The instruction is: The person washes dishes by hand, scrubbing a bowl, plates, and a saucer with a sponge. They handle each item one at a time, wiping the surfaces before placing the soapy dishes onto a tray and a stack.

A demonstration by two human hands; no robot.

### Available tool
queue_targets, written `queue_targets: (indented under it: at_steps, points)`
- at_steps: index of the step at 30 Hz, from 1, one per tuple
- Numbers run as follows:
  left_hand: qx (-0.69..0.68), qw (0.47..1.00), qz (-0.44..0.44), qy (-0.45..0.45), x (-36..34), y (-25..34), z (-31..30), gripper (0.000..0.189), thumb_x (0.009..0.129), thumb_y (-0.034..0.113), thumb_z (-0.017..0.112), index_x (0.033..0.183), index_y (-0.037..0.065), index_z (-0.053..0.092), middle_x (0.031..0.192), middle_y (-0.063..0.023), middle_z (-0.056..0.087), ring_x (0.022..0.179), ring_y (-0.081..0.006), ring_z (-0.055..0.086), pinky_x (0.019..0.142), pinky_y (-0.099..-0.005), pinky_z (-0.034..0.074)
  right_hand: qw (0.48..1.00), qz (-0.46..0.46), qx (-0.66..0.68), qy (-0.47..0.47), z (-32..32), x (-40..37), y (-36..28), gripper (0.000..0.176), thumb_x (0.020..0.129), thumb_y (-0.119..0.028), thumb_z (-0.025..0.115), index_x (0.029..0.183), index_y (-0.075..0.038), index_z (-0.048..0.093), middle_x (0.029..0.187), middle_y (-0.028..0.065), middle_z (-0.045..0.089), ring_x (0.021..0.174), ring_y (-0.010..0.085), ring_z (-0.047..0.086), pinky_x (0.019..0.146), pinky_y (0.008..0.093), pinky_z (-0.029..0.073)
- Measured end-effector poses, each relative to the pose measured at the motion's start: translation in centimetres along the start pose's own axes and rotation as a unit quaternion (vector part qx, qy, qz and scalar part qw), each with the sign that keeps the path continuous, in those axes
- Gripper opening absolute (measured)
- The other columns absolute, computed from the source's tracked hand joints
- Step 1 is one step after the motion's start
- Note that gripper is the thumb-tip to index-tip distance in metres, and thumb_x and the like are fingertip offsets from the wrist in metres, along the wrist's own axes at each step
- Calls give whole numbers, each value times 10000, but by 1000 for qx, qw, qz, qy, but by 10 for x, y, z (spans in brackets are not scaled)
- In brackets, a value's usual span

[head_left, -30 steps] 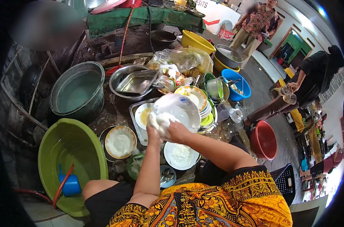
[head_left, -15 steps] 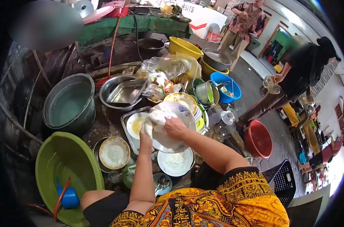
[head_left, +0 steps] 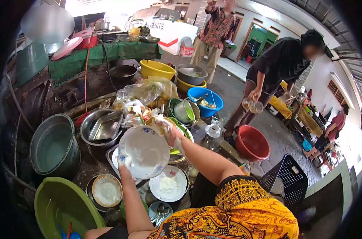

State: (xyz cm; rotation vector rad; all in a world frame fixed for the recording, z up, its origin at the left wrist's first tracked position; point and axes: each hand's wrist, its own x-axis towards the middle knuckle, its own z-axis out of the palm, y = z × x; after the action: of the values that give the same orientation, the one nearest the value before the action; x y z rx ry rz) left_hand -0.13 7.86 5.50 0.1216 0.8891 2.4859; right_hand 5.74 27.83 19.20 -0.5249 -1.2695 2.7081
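Note:
My left hand, covered in suds, grips the lower left rim of a white deep plate with blue flowers. The plate is tilted towards me, with soap streaks inside. Beyond its upper right rim is my right hand, foamy, with fingers curled round something pale and yellowish that I cannot make out. Under the right forearm lies a stack of green and white plates, partly covered. Below the held plate sits another white plate with suds in it.
A dark water tub and a green basin stand at left. Steel trays, a blue basin and a red basin surround the dishes. A black crate is at right. A person bends over, holding glass jars.
My hands have moved apart; the right one shifted to the plate's far right side. The plate now faces me more fully. The view has turned right, and the person in black bends lower.

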Motion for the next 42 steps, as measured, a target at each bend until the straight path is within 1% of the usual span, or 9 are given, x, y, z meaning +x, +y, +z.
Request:
queue_targets:
  at_steps: [9,14,17,25,31,33,35,37,42]
  points:
    - [-52,990,60,116,17,-12,-12,479,676,100,614,1137,99,485,1021,-76,555,911,-226,556,767,-375,474,997,75,-24,2,-2,-2,72,470,870,-413,292,1159,-96,485,1164,93,518,1024,245,506,875,418,399]
    - [0,988,127,90,3,18,1,450,671,50,607,1108,84,504,1032,-49,546,935,-202,538,796,-346,455,982,-109,-154,4,-76,64,65,319,849,-266,459,1078,-57,532,977,61,588,869,173,568,760,326,460]
    - [33,985,150,85,0,19,5,435,684,21,592,1106,72,500,1033,-44,540,934,-190,532,804,-333,445,940,-108,-322,30,7,-2,21,283,806,-178,520,1051,-40,552,923,63,598,810,168,570,701,310,475]
    - [-55,954,243,168,12,-16,3,356,791,95,525,1141,67,468,1035,-61,536,933,-186,531,813,-316,441,947,-30,-318,40,-38,29,95,273,738,-208,639,941,-28,616,843,70,628,719,155,592,621,281,492]
    - [-61,989,134,13,-21,45,40,384,789,155,554,1151,74,452,1035,-59,541,921,-189,547,811,-313,450,819,-68,-562,95,-10,19,22,324,629,-165,740,833,56,619,754,93,618,627,150,582,532,309,487]
    - [-60,992,113,17,2,38,-4,365,772,125,577,1119,60,482,995,-37,555,898,-159,544,795,-286,445,834,-82,-541,78,-2,3,21,333,624,-149,743,853,56,616,773,99,617,644,157,583,549,312,489]
    - [243,943,228,10,11,36,-14,329,765,81,583,1085,65,509,972,-20,557,867,-132,535,758,-271,442,846,-99,-522,57,5,-3,24,344,620,-133,745,874,57,613,792,105,616,660,164,585,567,316,491]
    - [158,964,210,38,-1,35,-2,281,776,52,564,1055,57,527,966,-15,554,850,-123,527,748,-271,435,933,-93,-341,60,-1,-3,45,367,623,-109,739,922,49,598,823,109,611,691,169,584,598,318,487]
    - [21,970,226,90,-6,20,24,361,776,39,543,1132,52,480,1064,-46,523,961,-171,505,830,-310,414,973,65,-190,114,-19,0,85,375,655,-120,711,984,7,585,860,85,613,744,161,580,638,296,483]
